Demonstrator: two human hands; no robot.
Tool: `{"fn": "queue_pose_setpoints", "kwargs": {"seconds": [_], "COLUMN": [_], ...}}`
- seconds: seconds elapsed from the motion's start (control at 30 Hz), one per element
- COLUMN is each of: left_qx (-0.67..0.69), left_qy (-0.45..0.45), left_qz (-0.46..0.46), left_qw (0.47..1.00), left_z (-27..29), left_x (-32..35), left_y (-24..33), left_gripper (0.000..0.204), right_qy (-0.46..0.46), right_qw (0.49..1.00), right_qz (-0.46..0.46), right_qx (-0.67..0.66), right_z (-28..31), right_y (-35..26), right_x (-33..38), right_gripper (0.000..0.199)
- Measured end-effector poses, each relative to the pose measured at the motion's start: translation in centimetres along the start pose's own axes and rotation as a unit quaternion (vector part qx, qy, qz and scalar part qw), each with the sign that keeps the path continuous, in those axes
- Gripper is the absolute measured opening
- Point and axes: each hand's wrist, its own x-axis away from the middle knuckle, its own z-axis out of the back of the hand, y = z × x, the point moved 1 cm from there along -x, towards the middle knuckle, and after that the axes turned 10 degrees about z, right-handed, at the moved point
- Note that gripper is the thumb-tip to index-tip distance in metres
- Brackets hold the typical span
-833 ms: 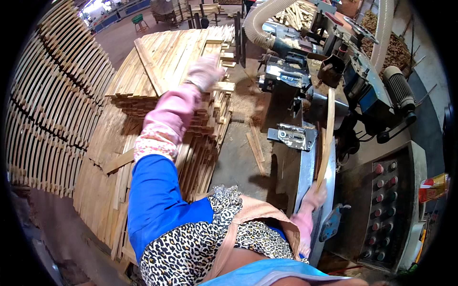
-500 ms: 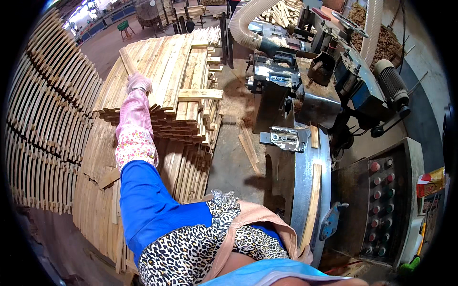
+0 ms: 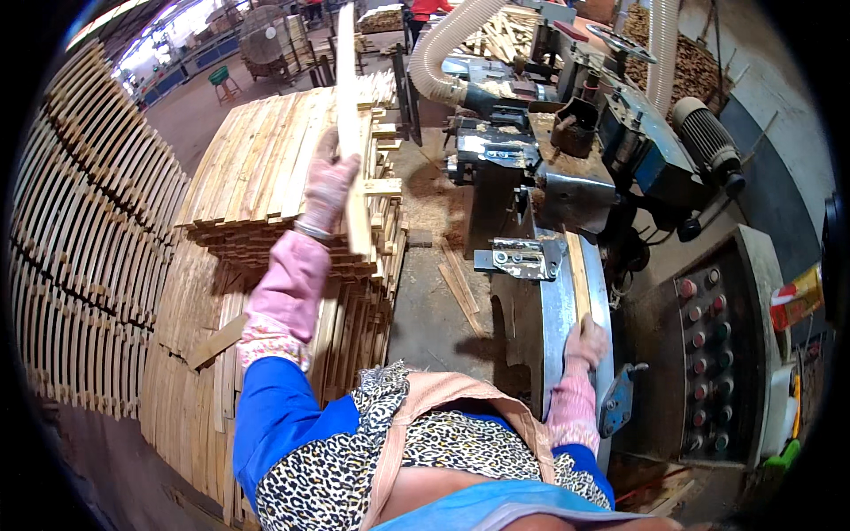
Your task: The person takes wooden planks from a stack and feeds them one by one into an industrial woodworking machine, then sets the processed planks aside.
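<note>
The right hand (image 3: 587, 341) pressed, seemingly flat, on a pale slat (image 3: 577, 281) lying on the machine table (image 3: 556, 310). The left hand (image 3: 328, 188) gripped a long thin strip (image 3: 351, 133), raised above the stack (image 3: 266, 168). Beyond stood a hose (image 3: 443, 49).

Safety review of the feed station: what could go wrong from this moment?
1. The right hand presses a wooden strip along the metal feed table toward the machine head; the glove could be drawn in.
2. The left hand swings a long slat upright while the person faces the machine; it may clip the dust hose.
3. The slat stack looks loosely piled and could slide.
</note>
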Motion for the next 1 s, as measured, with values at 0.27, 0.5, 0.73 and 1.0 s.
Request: {"fn": "queue_pose_setpoints", "kwargs": {"seconds": [0.27, 0.5, 0.73, 1.0], "left_qx": [-0.092, -0.041, 0.031, 0.32], "left_qy": [-0.044, -0.373, -0.466, -0.804], "left_qz": [-0.202, 0.152, 0.247, -0.072], "left_qw": [0.974, 0.914, 0.849, 0.496], "left_z": [-19.0, -19.6, -17.1, -22.0], "left_x": [12.4, 22.5, 24.2, 24.1], "left_y": [-10.4, -14.8, -11.8, 8.9], "left_gripper": [0.083, 0.056, 0.032, 0.044], "right_qy": [-0.086, -0.027, -0.056, 0.15], "right_qw": [0.587, 0.905, 0.995, 0.983], "right_qz": [0.129, -0.097, -0.085, -0.049], "right_qx": [-0.794, -0.413, 0.007, -0.096], "right_z": [7.0, 7.8, 14.9, 2.3], "right_y": [-16.6, -2.1, 5.6, 3.0], "right_x": [-2.1, 16.1, 29.1, 10.1], "right_gripper": [0.081, 0.076, 0.048, 0.054]}}
